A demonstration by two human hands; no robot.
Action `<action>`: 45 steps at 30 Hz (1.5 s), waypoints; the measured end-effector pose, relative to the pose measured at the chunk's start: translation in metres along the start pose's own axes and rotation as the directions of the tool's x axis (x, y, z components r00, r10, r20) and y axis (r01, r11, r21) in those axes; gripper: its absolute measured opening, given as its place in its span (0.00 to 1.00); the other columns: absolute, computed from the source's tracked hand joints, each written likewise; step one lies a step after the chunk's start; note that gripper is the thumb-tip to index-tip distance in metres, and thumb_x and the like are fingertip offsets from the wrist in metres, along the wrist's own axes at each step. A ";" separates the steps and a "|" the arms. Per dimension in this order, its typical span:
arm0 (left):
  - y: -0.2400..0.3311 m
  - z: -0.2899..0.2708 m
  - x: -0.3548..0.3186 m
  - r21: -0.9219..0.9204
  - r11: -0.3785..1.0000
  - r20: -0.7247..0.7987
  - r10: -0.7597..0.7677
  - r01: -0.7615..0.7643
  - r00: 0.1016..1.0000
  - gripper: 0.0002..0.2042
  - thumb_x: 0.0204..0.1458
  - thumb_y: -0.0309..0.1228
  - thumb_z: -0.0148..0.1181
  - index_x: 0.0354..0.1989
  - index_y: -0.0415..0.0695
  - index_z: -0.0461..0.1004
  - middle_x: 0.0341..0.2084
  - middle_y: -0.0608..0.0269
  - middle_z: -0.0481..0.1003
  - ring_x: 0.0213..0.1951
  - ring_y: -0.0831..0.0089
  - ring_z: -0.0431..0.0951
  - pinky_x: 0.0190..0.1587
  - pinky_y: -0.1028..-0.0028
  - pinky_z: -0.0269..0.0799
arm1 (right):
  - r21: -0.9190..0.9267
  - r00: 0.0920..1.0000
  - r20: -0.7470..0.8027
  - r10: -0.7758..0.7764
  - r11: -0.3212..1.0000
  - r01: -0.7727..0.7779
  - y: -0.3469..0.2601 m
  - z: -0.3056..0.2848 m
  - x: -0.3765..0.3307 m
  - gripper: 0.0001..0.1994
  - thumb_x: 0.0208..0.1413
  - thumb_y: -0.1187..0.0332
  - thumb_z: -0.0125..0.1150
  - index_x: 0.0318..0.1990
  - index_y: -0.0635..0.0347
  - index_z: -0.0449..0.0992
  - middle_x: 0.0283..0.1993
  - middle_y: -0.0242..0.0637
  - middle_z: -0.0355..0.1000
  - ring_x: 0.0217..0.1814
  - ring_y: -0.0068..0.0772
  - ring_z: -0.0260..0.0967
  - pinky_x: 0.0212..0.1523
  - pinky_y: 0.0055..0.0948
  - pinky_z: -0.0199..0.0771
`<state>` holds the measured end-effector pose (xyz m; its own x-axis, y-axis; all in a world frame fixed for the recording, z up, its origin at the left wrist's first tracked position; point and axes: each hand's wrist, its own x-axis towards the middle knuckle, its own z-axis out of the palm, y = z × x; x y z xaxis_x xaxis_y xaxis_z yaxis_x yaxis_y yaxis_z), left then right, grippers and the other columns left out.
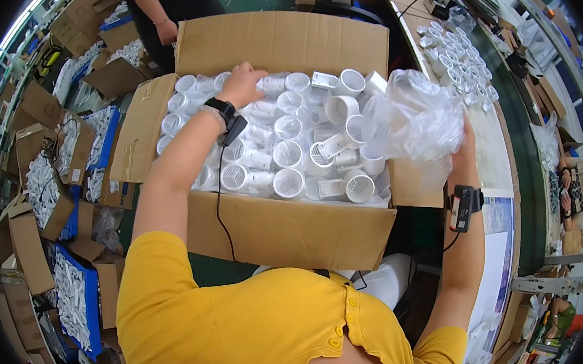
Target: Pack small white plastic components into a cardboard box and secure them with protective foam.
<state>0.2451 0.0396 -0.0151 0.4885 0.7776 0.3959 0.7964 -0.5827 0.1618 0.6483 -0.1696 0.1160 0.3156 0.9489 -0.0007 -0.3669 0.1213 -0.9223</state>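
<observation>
Clutching plastic bag (pixel 411 119) from its right | right hand (pixel 464 146), fingers closed | left hand (pixel 241 86) nearer cups (pixel 288 154), fingers curved, hold unclear

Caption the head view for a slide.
Left grip at the white cups filling an open carton, right grip holding a crumpled clear bag beside them.

A factory workshop or packing floor, judging by the blue trays (pixel 94 307) heaped with small white plastic parts (pixel 71 298), the many open cardboard boxes (pixel 32 253) crowded along the left, the cluster of white cups (pixel 458 63) on a long tabletop (pixel 491 170), and another person (pixel 181 3) standing beyond the large carton (pixel 288 225)
</observation>
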 end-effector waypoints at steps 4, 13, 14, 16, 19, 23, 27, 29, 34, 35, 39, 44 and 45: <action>-0.002 -0.001 0.011 -0.017 0.999 -0.007 0.036 -0.036 0.999 0.13 0.40 0.34 0.64 0.37 0.49 0.76 0.30 0.58 0.71 0.37 0.55 0.72 0.45 0.62 0.68 | 0.199 0.901 0.432 -0.023 0.977 -0.070 0.014 -0.020 0.005 0.19 0.61 0.67 0.45 0.59 0.64 0.62 0.54 0.39 0.67 0.53 0.32 0.68 0.53 0.30 0.69; -0.034 -0.022 0.022 -0.475 0.859 0.110 -0.155 0.189 0.982 0.08 0.47 0.33 0.57 0.33 0.42 0.74 0.26 0.57 0.73 0.29 0.65 0.73 0.34 0.67 0.68 | -0.066 0.994 0.066 0.088 0.994 -0.083 0.016 0.010 0.001 0.20 0.61 0.59 0.47 0.54 0.64 0.68 0.49 0.40 0.71 0.49 0.31 0.70 0.51 0.30 0.70; -0.043 -0.017 0.020 -0.522 0.834 0.081 -0.158 0.177 0.984 0.08 0.49 0.33 0.55 0.34 0.41 0.73 0.25 0.57 0.73 0.27 0.66 0.72 0.32 0.69 0.67 | -0.023 0.991 0.049 0.128 0.992 -0.127 0.020 0.008 0.004 0.20 0.61 0.61 0.47 0.55 0.65 0.66 0.51 0.39 0.70 0.51 0.31 0.69 0.52 0.29 0.69; -0.050 -0.020 0.017 -0.542 0.822 0.046 -0.179 0.175 0.983 0.09 0.51 0.32 0.54 0.36 0.40 0.71 0.24 0.58 0.73 0.27 0.69 0.72 0.32 0.71 0.67 | 0.024 0.991 0.036 0.126 0.992 -0.126 0.027 0.003 0.017 0.20 0.62 0.62 0.47 0.56 0.65 0.65 0.54 0.39 0.69 0.53 0.31 0.68 0.53 0.29 0.68; -0.056 -0.018 0.002 -0.704 0.693 0.062 -0.161 0.157 0.985 0.08 0.55 0.31 0.52 0.39 0.41 0.70 0.27 0.66 0.73 0.32 0.78 0.71 0.36 0.75 0.68 | 0.009 0.955 0.190 0.229 0.972 -0.235 0.050 -0.016 0.024 0.24 0.60 0.53 0.47 0.54 0.65 0.68 0.53 0.40 0.69 0.54 0.33 0.68 0.54 0.30 0.67; -0.032 -0.017 0.006 -0.905 0.393 0.089 -0.199 0.162 0.976 0.08 0.57 0.29 0.49 0.44 0.43 0.68 0.34 0.73 0.71 0.36 0.82 0.69 0.40 0.77 0.67 | 0.106 0.932 0.268 0.245 0.954 -0.281 0.074 -0.038 0.029 0.26 0.59 0.50 0.46 0.53 0.65 0.68 0.53 0.41 0.70 0.51 0.35 0.70 0.54 0.33 0.67; -0.011 -0.038 0.003 -0.964 0.085 0.226 -0.234 0.251 0.946 0.10 0.59 0.33 0.45 0.47 0.45 0.67 0.37 0.72 0.71 0.39 0.79 0.71 0.43 0.76 0.68 | -0.003 0.946 0.176 0.271 0.961 -0.275 0.064 -0.017 0.016 0.25 0.58 0.50 0.49 0.52 0.64 0.69 0.52 0.40 0.70 0.50 0.36 0.71 0.52 0.33 0.70; -0.006 -0.036 0.001 -0.958 -0.133 0.279 -0.216 0.255 0.936 0.12 0.60 0.36 0.43 0.49 0.46 0.66 0.39 0.70 0.72 0.41 0.76 0.73 0.45 0.75 0.68 | -0.035 0.948 0.117 0.294 0.956 -0.292 0.062 -0.011 0.014 0.24 0.58 0.51 0.49 0.51 0.64 0.69 0.52 0.40 0.70 0.50 0.36 0.71 0.51 0.33 0.70; -0.023 -0.019 0.008 -0.816 -0.530 0.370 -0.174 0.230 0.912 0.17 0.61 0.43 0.41 0.55 0.50 0.62 0.44 0.64 0.72 0.45 0.69 0.74 0.47 0.68 0.71 | 0.047 0.911 0.248 0.330 0.935 -0.352 0.048 0.012 0.019 0.23 0.58 0.52 0.51 0.50 0.64 0.70 0.50 0.39 0.72 0.48 0.34 0.71 0.49 0.31 0.72; -0.030 -0.019 0.002 -0.777 -0.562 0.422 -0.131 0.283 0.897 0.19 0.60 0.45 0.41 0.56 0.51 0.61 0.45 0.62 0.72 0.46 0.67 0.74 0.47 0.65 0.72 | 0.068 0.889 0.276 0.366 0.915 -0.398 0.049 0.006 0.016 0.23 0.58 0.53 0.51 0.50 0.64 0.70 0.50 0.39 0.72 0.48 0.33 0.71 0.49 0.31 0.72; -0.006 -0.034 -0.001 -0.825 -0.487 0.420 -0.185 0.288 0.888 0.20 0.59 0.45 0.45 0.54 0.46 0.61 0.46 0.61 0.72 0.46 0.66 0.74 0.44 0.56 0.73 | 0.070 0.912 0.225 0.341 0.928 -0.365 0.052 -0.021 0.006 0.21 0.60 0.55 0.48 0.52 0.63 0.69 0.50 0.38 0.71 0.49 0.32 0.70 0.50 0.31 0.71; -0.006 -0.019 -0.013 -0.948 -0.155 0.310 -0.264 0.276 0.914 0.28 0.49 0.34 0.59 0.57 0.39 0.56 0.46 0.55 0.71 0.47 0.64 0.73 0.46 0.57 0.71 | 0.042 0.929 0.221 0.296 0.949 -0.312 0.045 -0.019 0.000 0.21 0.62 0.58 0.44 0.56 0.63 0.66 0.54 0.39 0.68 0.54 0.33 0.68 0.55 0.33 0.68; -0.015 -0.016 -0.015 -0.943 -0.172 0.323 -0.273 0.285 0.906 0.28 0.49 0.34 0.59 0.57 0.39 0.56 0.46 0.55 0.71 0.47 0.64 0.73 0.46 0.57 0.71 | 0.030 0.924 0.215 0.316 0.944 -0.330 0.046 -0.020 0.000 0.21 0.62 0.58 0.44 0.56 0.63 0.66 0.54 0.39 0.68 0.54 0.33 0.68 0.55 0.33 0.68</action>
<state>0.2201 0.0326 -0.0089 0.3407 0.9399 0.0223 -0.3344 0.0990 0.9372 0.6486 -0.1699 0.0665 -0.0127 0.9778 -0.2090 -0.4762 -0.1897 -0.8586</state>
